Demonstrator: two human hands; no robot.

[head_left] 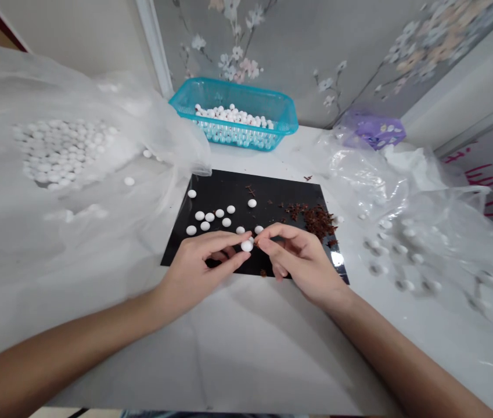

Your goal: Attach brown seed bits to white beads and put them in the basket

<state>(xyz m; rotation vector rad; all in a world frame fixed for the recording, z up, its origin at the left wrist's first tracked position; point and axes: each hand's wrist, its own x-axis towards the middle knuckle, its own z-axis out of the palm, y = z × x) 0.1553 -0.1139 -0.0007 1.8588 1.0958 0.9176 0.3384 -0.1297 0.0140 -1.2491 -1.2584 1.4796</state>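
Note:
Between its thumb and fingertips, my left hand holds a small white ball over the black board. My right hand is pinched right beside that ball, with a tiny reddish-brown bit just showing at its fingertips; most of it is hidden. Several loose white balls lie on the board, mainly left of and beyond my hands. A heap of small reddish-brown star-shaped pieces sits at the board's right edge, and a few are scattered nearby.
Behind the board stands a blue plastic basket of white balls. A large clear bag with many white balls covers the left side. More clear bags and loose balls lie right, near a purple packet. A flowered wall panel bounds the back.

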